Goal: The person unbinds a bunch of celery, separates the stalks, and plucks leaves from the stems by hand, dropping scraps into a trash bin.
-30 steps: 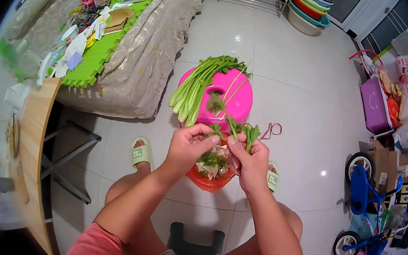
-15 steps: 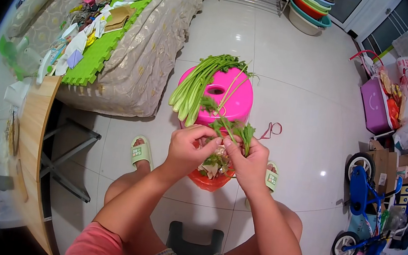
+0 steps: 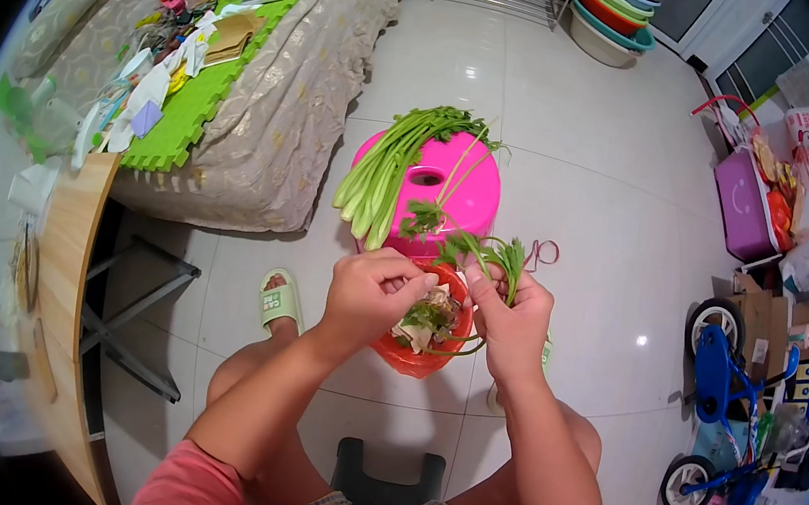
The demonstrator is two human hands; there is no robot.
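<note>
My right hand [image 3: 514,317] is closed around a few leafy celery stalks [image 3: 504,256]; one thin stem curves down below it. My left hand [image 3: 372,294] is closed in a pinch, a short way left of my right hand; anything between its fingertips is too small to make out. Under both hands is a bin with a red plastic bag [image 3: 409,361], holding pale scraps and leaves [image 3: 432,320]. Beyond it, a bunch of celery [image 3: 385,176] lies across the left side of a pink stool [image 3: 471,195], and loose leafy sprigs [image 3: 423,220] lie at its front.
A red ribbon loop [image 3: 546,253] lies on the floor right of the stool. To the left are a covered bed [image 3: 278,138] and a wooden tabletop [image 3: 76,245]. On the right stand a purple bin [image 3: 744,206] and a blue child's bike [image 3: 714,378]. Stacked basins [image 3: 603,41] are at the back.
My right hand has moved right with the celery, away from my left hand. The gap between the hands has widened, and more of the bag's contents shows.
</note>
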